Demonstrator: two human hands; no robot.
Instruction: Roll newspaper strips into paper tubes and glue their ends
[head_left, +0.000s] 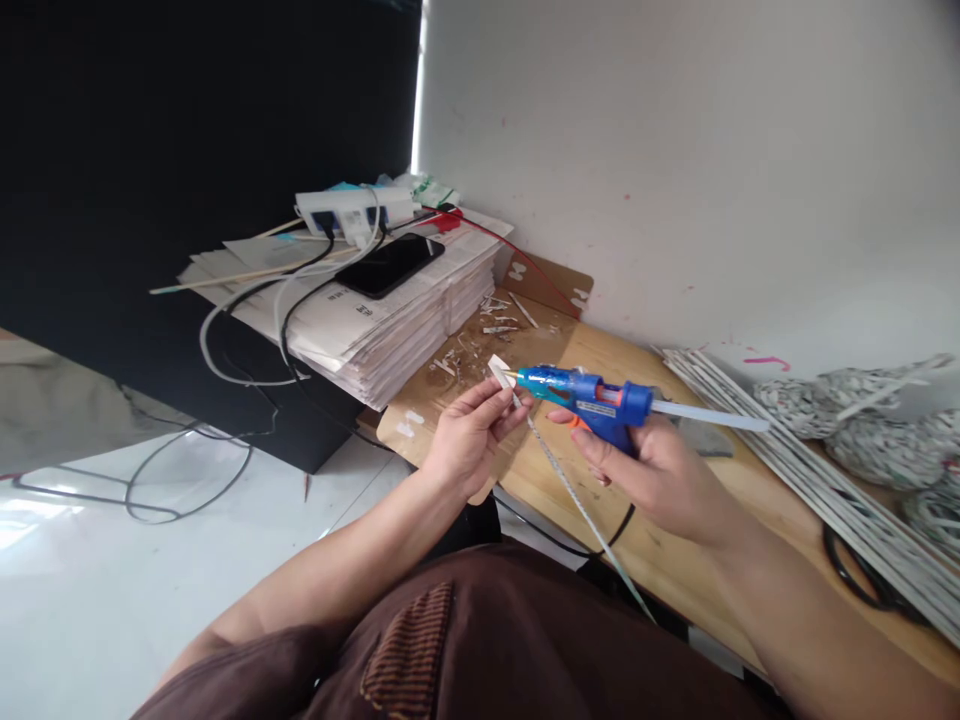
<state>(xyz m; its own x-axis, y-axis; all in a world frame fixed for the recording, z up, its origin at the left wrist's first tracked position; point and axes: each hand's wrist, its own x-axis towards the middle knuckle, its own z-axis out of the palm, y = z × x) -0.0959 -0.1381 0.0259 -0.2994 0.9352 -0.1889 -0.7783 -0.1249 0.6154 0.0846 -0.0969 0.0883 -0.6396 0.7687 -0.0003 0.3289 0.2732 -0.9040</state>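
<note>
My right hand (652, 465) is wrapped round the handle of a blue hot glue gun (577, 392), fingers near its orange trigger. A translucent glue stick (712, 412) sticks out of the gun's back end. My left hand (472, 425) is closed in a pinch on a thin rolled paper stick (570, 490), which slants down toward my lap. At its upper end, by my fingertips, is a small white paper piece (500, 370). The gun's nozzle points at this piece, very close to it; whether they touch I cannot tell.
Left of the work spot, a tall paper stack (360, 340) carries a black phone (394, 265), a white power strip (352, 212) and looping cables. Paper scraps (487, 325) litter a brown board (409, 425). Long paper sticks (810, 480) and coiled paper bundles (862, 420) lie on the right.
</note>
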